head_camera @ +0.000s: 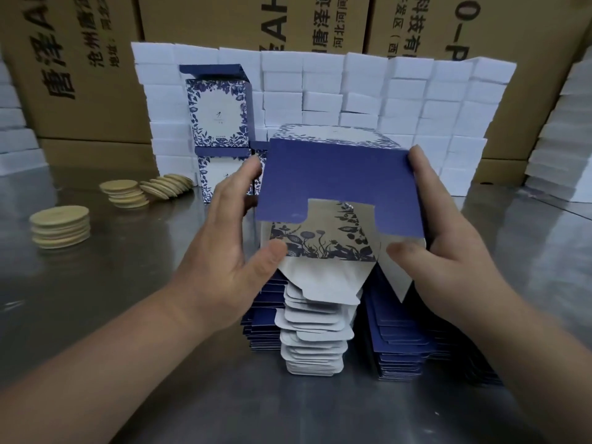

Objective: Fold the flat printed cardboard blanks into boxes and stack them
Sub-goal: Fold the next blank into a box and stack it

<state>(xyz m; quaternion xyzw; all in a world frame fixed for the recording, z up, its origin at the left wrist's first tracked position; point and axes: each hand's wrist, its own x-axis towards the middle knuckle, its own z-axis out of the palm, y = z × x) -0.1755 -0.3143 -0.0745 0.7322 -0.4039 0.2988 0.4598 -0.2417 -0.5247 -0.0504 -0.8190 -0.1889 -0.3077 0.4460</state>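
I hold the half-formed box [339,177] at the centre of the frame, above the flat blanks [315,334] piled on the worktop [96,283]. My left hand [224,245] clasps its left wall and my right hand [455,238] its right wall, fingers loosely wrapped, thumbs on the loose flaps at the lower edge. Its long axis runs away from me, with the unclosed end facing me. The white flap [398,277] hangs just beside my right thumb, so I judge that hand is better placed to tuck first.

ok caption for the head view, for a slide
Folding a box with left hand and right hand over the blanks, two finished boxes stacked behind.
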